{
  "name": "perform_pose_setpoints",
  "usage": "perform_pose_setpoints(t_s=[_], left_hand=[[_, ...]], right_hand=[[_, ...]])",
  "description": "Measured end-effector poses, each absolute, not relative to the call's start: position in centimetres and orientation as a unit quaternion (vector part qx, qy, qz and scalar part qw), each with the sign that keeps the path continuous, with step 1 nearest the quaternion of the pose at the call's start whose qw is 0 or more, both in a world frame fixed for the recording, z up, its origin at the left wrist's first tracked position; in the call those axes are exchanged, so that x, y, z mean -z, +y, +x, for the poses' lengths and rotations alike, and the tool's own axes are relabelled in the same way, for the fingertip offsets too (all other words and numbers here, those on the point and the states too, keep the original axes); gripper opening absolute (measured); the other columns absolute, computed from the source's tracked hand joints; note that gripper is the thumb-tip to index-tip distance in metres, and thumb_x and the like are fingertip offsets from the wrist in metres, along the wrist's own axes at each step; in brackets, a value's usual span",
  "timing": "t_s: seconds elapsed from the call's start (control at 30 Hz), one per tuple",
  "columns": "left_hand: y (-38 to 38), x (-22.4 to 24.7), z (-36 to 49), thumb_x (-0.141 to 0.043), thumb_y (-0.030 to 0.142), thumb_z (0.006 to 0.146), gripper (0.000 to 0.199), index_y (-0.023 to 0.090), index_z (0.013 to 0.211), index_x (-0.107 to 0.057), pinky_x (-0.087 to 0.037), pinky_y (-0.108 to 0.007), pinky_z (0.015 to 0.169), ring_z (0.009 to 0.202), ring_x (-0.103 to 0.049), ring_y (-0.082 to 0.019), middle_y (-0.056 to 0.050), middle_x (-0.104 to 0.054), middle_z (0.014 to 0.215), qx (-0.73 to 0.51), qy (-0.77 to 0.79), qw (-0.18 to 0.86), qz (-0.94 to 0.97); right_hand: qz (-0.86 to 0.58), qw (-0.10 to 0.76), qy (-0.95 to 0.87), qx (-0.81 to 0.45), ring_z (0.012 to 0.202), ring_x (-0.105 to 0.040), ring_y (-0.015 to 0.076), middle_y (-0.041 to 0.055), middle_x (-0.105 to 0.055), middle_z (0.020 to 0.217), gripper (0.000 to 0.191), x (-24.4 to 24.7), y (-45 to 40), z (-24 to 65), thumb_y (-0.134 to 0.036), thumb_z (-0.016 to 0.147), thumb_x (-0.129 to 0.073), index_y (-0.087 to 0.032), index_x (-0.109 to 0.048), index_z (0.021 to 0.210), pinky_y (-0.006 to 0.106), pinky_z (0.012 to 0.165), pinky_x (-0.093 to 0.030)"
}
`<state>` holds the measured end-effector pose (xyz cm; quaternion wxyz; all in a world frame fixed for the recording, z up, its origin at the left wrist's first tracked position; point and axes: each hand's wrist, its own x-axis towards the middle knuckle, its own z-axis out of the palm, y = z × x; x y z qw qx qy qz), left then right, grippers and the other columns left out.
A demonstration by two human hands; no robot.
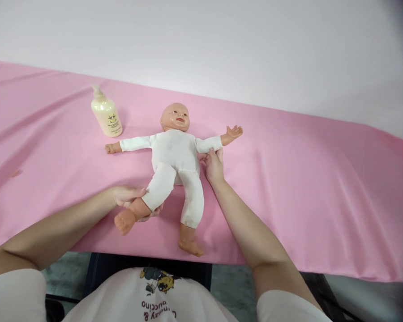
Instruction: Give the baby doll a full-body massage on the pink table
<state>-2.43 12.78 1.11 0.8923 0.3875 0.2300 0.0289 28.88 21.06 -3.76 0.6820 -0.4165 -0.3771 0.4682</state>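
Observation:
A baby doll (174, 150) with a white cloth body lies face up, its arms spread and its head toward the far side. My left hand (130, 197) is wrapped round the doll's lower leg just above the foot, thumb on top and fingers underneath. At the other side, my right hand (215, 164) grips the doll's outstretched arm from below, near the white sleeve; some of its fingers are hidden by the arm and body. The doll's other leg rests on the cloth, its foot pointing toward me.
A cream pump bottle (106, 116) stands beyond the doll's arm, at the left. Pink cloth (305, 188) with folds covers the table, its near edge close to my body. Behind it rises a white wall (221, 49).

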Motion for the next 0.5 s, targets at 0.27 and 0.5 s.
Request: perform_pose_setpoints(t_s=[0.27,0.5], left_hand=[[13.0,-2.5,-3.3,-0.079,0.077,0.068,0.068,0.017,0.099,-0.076,-0.052,-0.034,0.062,0.074,-0.067,-0.026,-0.010,-0.072,0.081,0.054,0.172,0.888,0.423],[13.1,-0.9,-2.9,-0.067,0.091,0.066,0.081,0.018,0.100,-0.071,-0.038,-0.028,0.051,0.057,-0.051,-0.016,-0.004,-0.063,0.067,-0.082,0.210,0.901,0.370]], right_hand=[[-0.383,0.705,-0.291,-0.521,0.066,-0.071,0.0126,-0.0055,-0.070,0.094,0.025,2.9,21.6,29.1,-0.040,0.091,-0.064,-0.030,-0.047,0.106,0.026,0.063,-0.057],[-0.413,0.663,-0.430,-0.453,0.098,-0.071,0.0184,-0.0010,-0.068,0.098,0.031,2.8,20.1,28.0,-0.048,0.090,-0.071,-0.032,-0.056,0.112,0.034,0.089,-0.061]])
